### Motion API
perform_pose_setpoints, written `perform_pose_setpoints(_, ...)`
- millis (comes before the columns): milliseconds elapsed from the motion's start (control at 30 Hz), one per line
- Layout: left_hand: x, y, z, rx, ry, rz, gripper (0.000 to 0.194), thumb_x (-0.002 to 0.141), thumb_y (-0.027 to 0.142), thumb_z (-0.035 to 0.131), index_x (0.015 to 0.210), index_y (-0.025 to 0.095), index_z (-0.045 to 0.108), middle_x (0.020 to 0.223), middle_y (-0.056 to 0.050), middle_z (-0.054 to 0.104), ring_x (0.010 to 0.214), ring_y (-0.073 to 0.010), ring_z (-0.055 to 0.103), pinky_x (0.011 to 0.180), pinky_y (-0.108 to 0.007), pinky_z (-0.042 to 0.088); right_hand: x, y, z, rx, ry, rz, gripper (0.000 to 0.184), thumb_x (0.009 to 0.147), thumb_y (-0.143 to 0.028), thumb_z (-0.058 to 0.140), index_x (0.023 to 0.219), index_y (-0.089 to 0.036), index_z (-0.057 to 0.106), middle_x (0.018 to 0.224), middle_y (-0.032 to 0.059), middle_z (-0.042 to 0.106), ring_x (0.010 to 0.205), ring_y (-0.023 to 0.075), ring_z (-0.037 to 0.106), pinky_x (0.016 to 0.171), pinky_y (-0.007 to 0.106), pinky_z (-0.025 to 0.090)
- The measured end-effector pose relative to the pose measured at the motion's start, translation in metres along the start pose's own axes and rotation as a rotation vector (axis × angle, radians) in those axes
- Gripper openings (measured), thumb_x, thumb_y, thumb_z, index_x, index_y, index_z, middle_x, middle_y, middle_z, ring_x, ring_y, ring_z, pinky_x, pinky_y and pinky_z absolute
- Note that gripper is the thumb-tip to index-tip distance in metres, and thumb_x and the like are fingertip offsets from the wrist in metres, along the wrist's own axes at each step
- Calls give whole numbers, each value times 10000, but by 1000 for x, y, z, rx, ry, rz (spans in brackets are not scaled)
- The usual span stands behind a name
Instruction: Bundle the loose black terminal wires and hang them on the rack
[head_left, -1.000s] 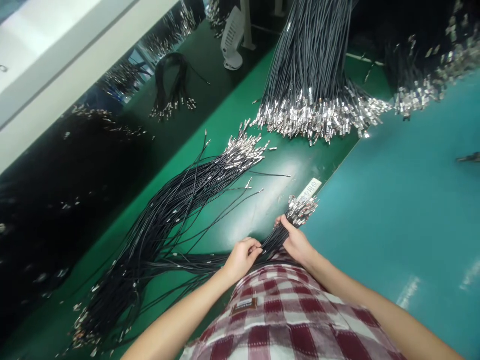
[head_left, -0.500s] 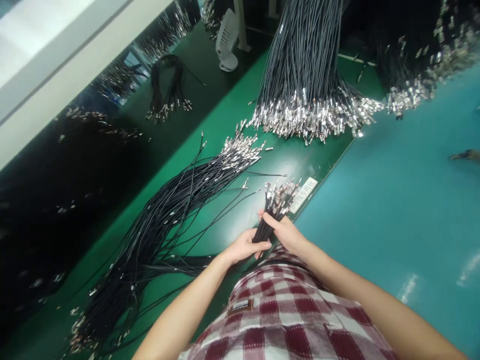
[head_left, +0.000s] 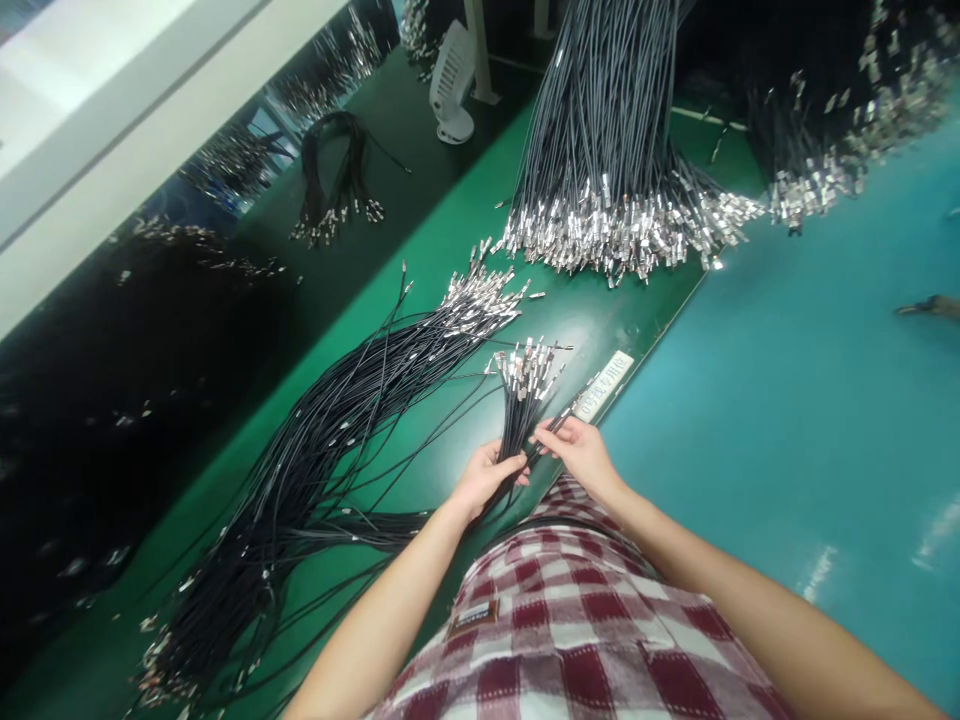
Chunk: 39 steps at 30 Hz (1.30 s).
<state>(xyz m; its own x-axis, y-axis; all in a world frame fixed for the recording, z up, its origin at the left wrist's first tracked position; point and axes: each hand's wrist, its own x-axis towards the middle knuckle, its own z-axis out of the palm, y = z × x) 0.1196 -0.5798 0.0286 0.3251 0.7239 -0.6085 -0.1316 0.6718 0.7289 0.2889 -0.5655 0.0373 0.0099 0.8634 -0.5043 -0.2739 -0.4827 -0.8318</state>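
My left hand point(head_left: 489, 475) is closed round a bundle of black cables point(head_left: 516, 415), whose silvery metal terminals fan out at the top. Just to its right, my right hand point(head_left: 577, 452) pinches a few black cables point(head_left: 564, 415) set apart from that bundle, their tips pointing up and right toward a white label strip point(head_left: 606, 385) on the table edge. The lower part of the held bundle passes behind my left hand and trails left. A larger loose pile of black cables point(head_left: 322, 420) lies to the left on the green table point(head_left: 420, 470).
A thick sheaf of cables point(head_left: 600, 120) with metal ends lies at the far side. More cables point(head_left: 817, 190) are at the upper right. A small white fan point(head_left: 453, 85) stands by a post. A looped cable bunch point(head_left: 334, 180) sits in shadow. The blue-green floor point(head_left: 772, 400) is on the right.
Both hands were together round one bundle. A few cables are now separated in my right hand, tilted to the right, while the rest stand more upright in my left hand.
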Motion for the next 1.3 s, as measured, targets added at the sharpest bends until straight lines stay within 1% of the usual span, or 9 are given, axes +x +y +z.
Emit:
perform_pose_setpoints(100, 6, 3, -1, 15, 59, 11, 359, 636, 402, 825, 770, 124, 643, 673, 3, 654, 573, -90, 581, 588, -214, 437, -3, 5, -11, 25, 42, 66, 439, 590, -584, 816, 743, -192, 690, 676, 44, 687, 653, 181, 619, 638, 302, 467)
perform_pose_setpoints(200, 10, 9, -4, 30, 66, -19, 367, 628, 407, 827, 764, 129, 629, 575, 19, 618, 514, -86, 555, 518, -201, 394, -9, 10, -13, 246, 35, 191, 435, 607, -594, 812, 737, -205, 668, 714, 33, 674, 756, 201, 651, 741, 335, 501)
perform_pose_setpoints(333, 11, 15, -7, 10, 31, -64, 405, 594, 411, 850, 716, 135, 580, 568, 15, 614, 499, -96, 572, 507, -209, 409, -13, 12, -4, 479, -6, 248, 387, 627, -539, 824, 803, -224, 686, 695, -19, 618, 698, 147, 617, 762, 320, 513)
perform_pose_setpoints(533, 11, 20, -8, -8, 49, -81, 402, 595, 404, 846, 748, 130, 595, 564, 28, 593, 487, -83, 556, 493, -198, 377, -14, 6, -8, 192, -76, 156, 403, 614, -376, 858, 967, -248, 714, 851, 0, 669, 838, 177, 659, 750, 293, 513)
perform_pose_setpoints(700, 11, 26, -9, 20, 57, -50, 365, 621, 397, 825, 743, 134, 605, 556, 20, 594, 511, -92, 551, 514, -206, 368, -14, 3, -19, 28, -154, 112, 326, 613, -388, 848, 836, -199, 702, 724, 26, 702, 697, 172, 641, 624, 274, 485)
perform_pose_setpoints(900, 8, 27, -4, 95, -15, -55, 355, 578, 319, 861, 795, 126, 657, 726, -7, 674, 587, -87, 550, 568, -215, 385, -12, 6, -9, 58, -92, 130, 415, 623, -513, 818, 853, -178, 732, 743, 45, 712, 704, 160, 627, 659, 272, 457)
perform_pose_setpoints(1067, 7, 30, -8, 31, 22, -34, 354, 560, 324, 866, 748, 128, 639, 631, 14, 635, 567, -88, 525, 585, -223, 373, -17, 15, -10, 249, -93, 236, 395, 658, -508, 815, 882, -194, 727, 696, 4, 641, 733, 160, 621, 755, 308, 477)
perform_pose_setpoints(1167, 8, 34, -12, 5, 46, -16, 360, 564, 335, 864, 741, 127, 630, 614, 13, 624, 565, -87, 517, 582, -223, 363, -20, 20, -9, 494, -64, 300, 367, 671, -449, 831, 935, -222, 713, 570, -70, 454, 558, 85, 491, 653, 255, 472)
perform_pose_setpoints(1300, 6, 32, -8, 36, -3, -57, 381, 552, 337, 877, 744, 120, 629, 621, 1, 642, 556, -82, 507, 567, -214, 350, -13, 15, 6, 618, -22, 247, 432, 616, -389, 876, 975, -229, 698, 587, -94, 373, 445, 36, 219, 409, 178, 278)
